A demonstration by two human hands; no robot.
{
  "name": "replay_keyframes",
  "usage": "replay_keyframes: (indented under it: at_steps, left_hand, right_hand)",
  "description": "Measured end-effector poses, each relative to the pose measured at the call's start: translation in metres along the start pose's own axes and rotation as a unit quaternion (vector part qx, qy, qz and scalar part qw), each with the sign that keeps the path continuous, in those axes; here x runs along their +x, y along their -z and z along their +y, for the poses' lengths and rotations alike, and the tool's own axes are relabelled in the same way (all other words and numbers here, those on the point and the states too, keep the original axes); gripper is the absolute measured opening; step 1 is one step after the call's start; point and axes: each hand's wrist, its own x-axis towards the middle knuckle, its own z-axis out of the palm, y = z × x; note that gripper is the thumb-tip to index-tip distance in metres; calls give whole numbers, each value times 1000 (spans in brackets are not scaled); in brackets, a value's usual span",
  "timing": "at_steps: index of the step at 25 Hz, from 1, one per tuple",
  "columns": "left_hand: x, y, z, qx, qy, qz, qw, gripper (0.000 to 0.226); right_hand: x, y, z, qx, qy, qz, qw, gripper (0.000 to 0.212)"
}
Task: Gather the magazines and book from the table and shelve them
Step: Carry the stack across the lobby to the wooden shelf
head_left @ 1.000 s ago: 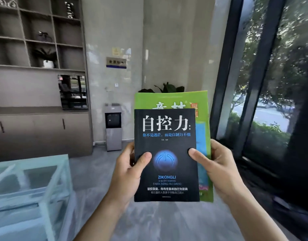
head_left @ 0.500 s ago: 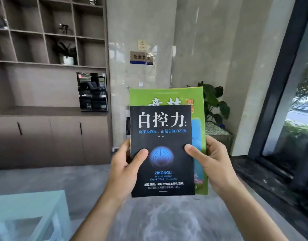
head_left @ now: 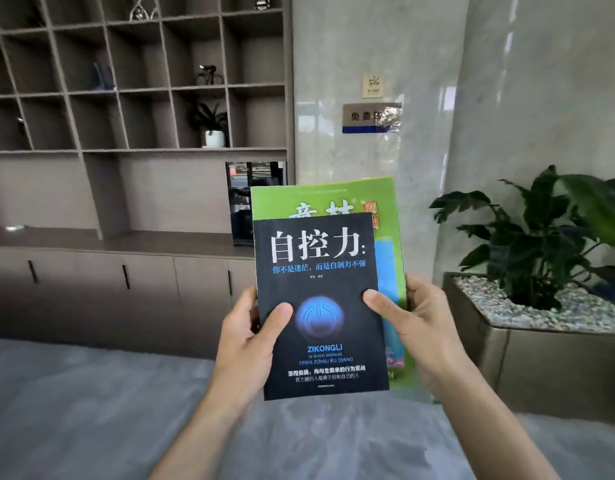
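Up front, held upright at chest height over the grey floor [head_left: 91,410]: a black book [head_left: 320,306] stacked against a larger green magazine [head_left: 334,195], covers facing the camera. Left hand [head_left: 245,344] closed around the stack's left edge, thumb pressed flat on the black cover beside the blue round emblem, fingers hidden behind. Right hand [head_left: 420,327] gripping the right edge likewise, thumb across the book's cover, fingers wrapped behind the magazine. Green cover showing above and to the right of the book; possibly more than one magazine back there, hard to tell from this angle. Beyond and to the left, a tall brown shelf unit [head_left: 139,91] of open cubbies above a row of closed cabinet doors, well apart from the stack. Small potted plant [head_left: 212,128] in one cubby, a little dark ornament [head_left: 209,75] in the cubby above it. Pale marble wall [head_left: 437,64] behind, with a small sign [head_left: 371,118] fixed on it. At right, a leafy plant [head_left: 548,237] in a pebble-filled planter [head_left: 541,362].
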Motion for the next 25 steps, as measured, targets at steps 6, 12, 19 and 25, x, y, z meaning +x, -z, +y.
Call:
replay_keyframes:
  at_steps: [6, 12, 19, 25]
  left_hand:
    - [172, 43, -86, 24, -17, 48, 998, 29]
    - [339, 108, -189, 22, -35, 81, 996, 32]
    - [533, 187, -275, 48, -35, 131, 990, 32]
    - [687, 268, -366, 63, -40, 188, 979, 30]
  right_hand:
    - [192, -59, 96, 13, -5, -56, 998, 15]
    - [372, -142, 202, 15, -7, -99, 995, 19]
    - [574, -250, 300, 25, -36, -135, 990, 21]
    - [739, -357, 414, 52, -24, -207, 977, 17]
